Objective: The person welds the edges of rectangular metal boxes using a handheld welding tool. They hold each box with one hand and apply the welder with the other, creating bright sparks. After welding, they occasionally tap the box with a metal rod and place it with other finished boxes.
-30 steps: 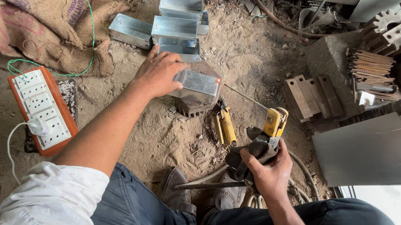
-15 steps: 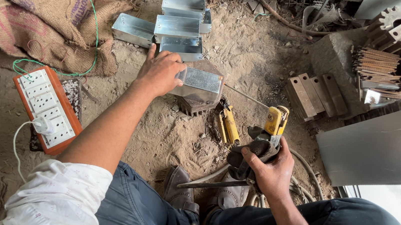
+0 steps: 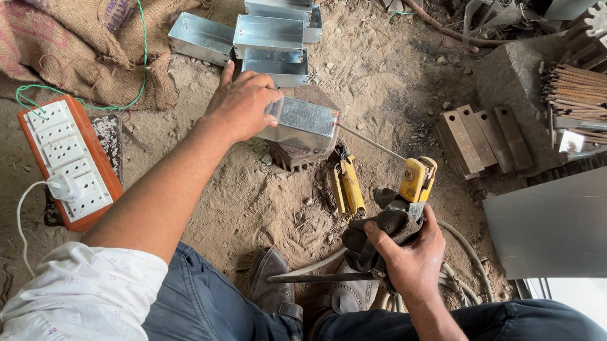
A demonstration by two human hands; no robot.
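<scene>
**Inspector:** Start nearest yourself. Where are your hands?

**Worker:** My right hand point(image 3: 408, 255) is closest to me, just above my knee, fingers wrapped tight around a yellow-handled electrode holder point(image 3: 415, 182) padded with a dark rag point(image 3: 381, 225). A thin welding rod point(image 3: 371, 142) runs out of its head.

**Inspector:** Which way does that rod lie?

**Worker:** Up and to my left, away from me. Its far tip reaches the right end of the metal box point(image 3: 305, 121); whether it actually touches, I cannot tell.

**Inspector:** And the other hand?

**Worker:** My left hand point(image 3: 243, 103) is stretched farther out, palm down, clamped over the left end of that same box. The hands are well apart, one at each side of the work.

**Inspector:** Position of the box?

**Worker:** It sits on a small dark block point(image 3: 297, 158) on the dirt floor point(image 3: 406, 75), ahead of me and slightly left. Its long axis runs left to right across my view. The left hand is on it; the right hand meets it only through the rod.

**Inspector:** Anything beyond?

**Worker:** A yellow clamp point(image 3: 347, 187) lies just right of the block. Farther out, a stack of similar boxes point(image 3: 269, 33) sits just behind my left hand. An orange power strip point(image 3: 69, 159) lies well off to the left.
</scene>
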